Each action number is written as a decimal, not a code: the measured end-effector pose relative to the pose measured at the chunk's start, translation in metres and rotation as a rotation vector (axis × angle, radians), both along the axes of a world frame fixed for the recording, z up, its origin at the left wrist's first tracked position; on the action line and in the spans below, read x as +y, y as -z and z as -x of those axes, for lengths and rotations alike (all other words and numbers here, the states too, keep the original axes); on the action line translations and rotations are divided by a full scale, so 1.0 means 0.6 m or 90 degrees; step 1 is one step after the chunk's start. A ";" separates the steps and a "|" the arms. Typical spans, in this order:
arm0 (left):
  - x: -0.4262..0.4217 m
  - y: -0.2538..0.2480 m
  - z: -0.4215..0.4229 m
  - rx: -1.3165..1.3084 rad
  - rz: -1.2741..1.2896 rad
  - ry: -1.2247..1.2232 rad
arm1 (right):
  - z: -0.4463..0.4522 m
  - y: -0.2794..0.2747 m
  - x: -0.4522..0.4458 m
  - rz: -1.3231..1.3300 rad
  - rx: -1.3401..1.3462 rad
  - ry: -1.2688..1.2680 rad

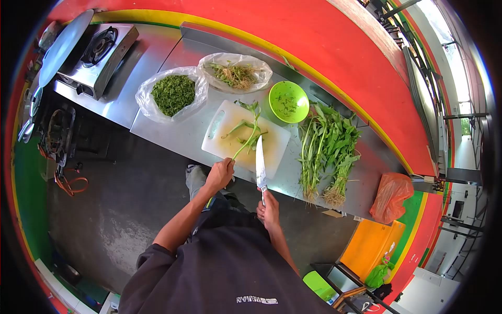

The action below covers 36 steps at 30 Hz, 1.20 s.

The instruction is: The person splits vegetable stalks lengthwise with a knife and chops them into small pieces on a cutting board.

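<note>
My left hand (222,174) is closed on the lower end of a green stem (253,137), whose leafy top lies over the white cutting board (217,146). Gripped by its handle in my right hand (269,209) is a knife (260,161), its blade pointing away from me over the board, right of the stem. Cut green pieces lie on the board around the stem. Behind the board's right side is a green bowl (289,102) with bits of greens inside. Bunches of leafy stems with roots (328,144) lie to the right.
Behind the board, one plastic bag holds chopped greens (173,95) and another holds roots and trimmings (235,75). A gas stove (99,55) stands far left on the metal counter (159,137). An orange plastic bag (391,198) sits at the right end.
</note>
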<state>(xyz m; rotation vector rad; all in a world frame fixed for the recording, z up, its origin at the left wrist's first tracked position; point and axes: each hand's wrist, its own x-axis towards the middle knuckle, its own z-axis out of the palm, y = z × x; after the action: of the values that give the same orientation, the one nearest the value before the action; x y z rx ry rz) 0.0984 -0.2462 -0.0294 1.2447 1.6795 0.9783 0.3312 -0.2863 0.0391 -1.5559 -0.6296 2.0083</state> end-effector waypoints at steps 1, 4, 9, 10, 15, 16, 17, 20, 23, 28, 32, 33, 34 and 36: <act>-0.001 -0.010 0.004 0.004 -0.003 0.002 | 0.002 -0.001 0.002 -0.010 0.000 -0.009; -0.004 -0.020 0.008 -0.013 0.027 0.008 | 0.006 0.004 0.006 -0.014 0.022 -0.040; -0.006 -0.031 0.005 0.001 0.055 0.035 | 0.016 0.013 0.008 0.025 0.011 -0.061; -0.006 -0.033 0.003 -0.011 0.070 0.024 | 0.017 0.010 0.007 0.048 0.024 -0.044; -0.003 -0.035 -0.006 -0.055 0.136 0.011 | 0.017 0.006 0.001 0.142 0.103 -0.003; -0.003 -0.034 -0.008 -0.045 0.128 0.016 | 0.017 0.006 0.001 0.148 0.110 -0.022; -0.001 -0.033 -0.009 -0.040 0.126 0.016 | 0.017 0.006 -0.001 0.146 0.115 -0.022; -0.004 -0.022 -0.012 -0.002 0.042 0.038 | 0.016 0.009 -0.007 0.151 0.140 -0.013; -0.002 -0.030 -0.016 -0.036 0.146 0.024 | 0.019 0.012 -0.018 0.149 0.164 -0.006; -0.003 -0.014 -0.013 -0.086 0.164 0.045 | 0.037 0.009 -0.024 0.117 0.058 -0.001; 0.003 -0.001 0.004 -0.231 0.217 0.048 | 0.049 0.013 -0.029 0.005 -0.103 -0.035; 0.002 0.001 0.007 -0.287 0.216 0.046 | 0.053 0.020 -0.032 0.004 -0.108 -0.037; 0.003 -0.014 0.012 -0.296 0.229 0.047 | 0.054 0.032 -0.036 -0.038 -0.153 -0.043; -0.001 -0.017 0.015 -0.318 0.220 0.054 | 0.053 0.047 -0.041 -0.083 -0.202 -0.055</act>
<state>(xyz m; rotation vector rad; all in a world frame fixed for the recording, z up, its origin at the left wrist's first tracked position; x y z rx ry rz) 0.0897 -0.2469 -0.0192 0.7582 1.3175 0.8188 0.2997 -0.3108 0.0108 -1.8089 -0.9440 1.7534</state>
